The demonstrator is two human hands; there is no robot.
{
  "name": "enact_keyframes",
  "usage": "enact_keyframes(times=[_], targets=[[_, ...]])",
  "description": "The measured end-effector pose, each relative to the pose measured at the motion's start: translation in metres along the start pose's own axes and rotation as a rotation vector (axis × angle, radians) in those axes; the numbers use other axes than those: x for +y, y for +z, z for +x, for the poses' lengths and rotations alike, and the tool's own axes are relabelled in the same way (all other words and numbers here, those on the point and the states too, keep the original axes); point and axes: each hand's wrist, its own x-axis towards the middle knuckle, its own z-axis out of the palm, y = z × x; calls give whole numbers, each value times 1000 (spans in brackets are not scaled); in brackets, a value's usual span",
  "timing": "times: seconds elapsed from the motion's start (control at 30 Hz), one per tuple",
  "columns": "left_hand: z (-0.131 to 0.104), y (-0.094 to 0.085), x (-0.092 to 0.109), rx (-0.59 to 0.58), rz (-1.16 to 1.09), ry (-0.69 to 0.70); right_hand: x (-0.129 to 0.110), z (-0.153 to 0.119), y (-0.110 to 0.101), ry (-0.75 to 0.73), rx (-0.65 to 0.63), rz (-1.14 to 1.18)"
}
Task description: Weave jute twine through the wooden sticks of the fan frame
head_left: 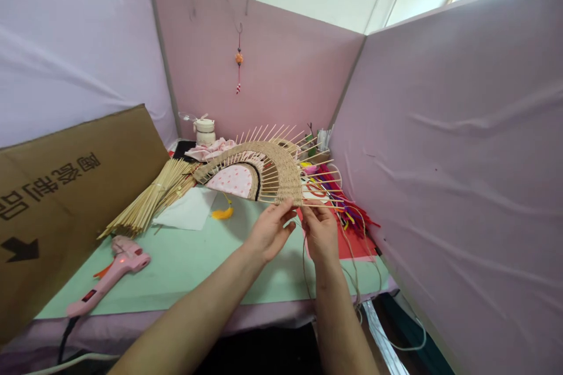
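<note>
A half-round woven fan (285,170) is held above the table, its thin sticks fanning outward past a wide band of twine. At its centre is a pale pink spotted cloth half-disc (233,180) with a dark edge. My left hand (273,228) pinches the lower edge of the twine band. Close beside it, my right hand (320,228) has its fingers closed at the lowest sticks on the right end. Loose twine (352,261) hangs down near my right hand. A yellow tassel (223,212) shows under the fan.
On the left lie a pink glue gun (109,272) with a cable, a bundle of sticks (149,196) and white paper (187,209). A cardboard sheet (79,187) leans there. Right are red sheets (352,240) and coloured fuzzy stems (358,211). A jar (204,130) stands behind.
</note>
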Motion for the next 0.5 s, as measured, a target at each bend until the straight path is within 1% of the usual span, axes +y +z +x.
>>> enact_keyframes(times=[0.1,0.17,0.3,0.37,0.5], targets=[[3,2,3,30,-67,-37,0,-4,-8,-75,3,-79],[1,1,3,22,-75,-66,-3,-9,-15,-117,16,-139],[-2,0,3,3,-52,-78,-15,-18,-27,-172,12,-251],[-1,-1,3,4,-48,-84,-22,-21,-29,-182,22,-285],[2,-2,3,18,-40,-108,-29,-23,-26,-250,94,-404]])
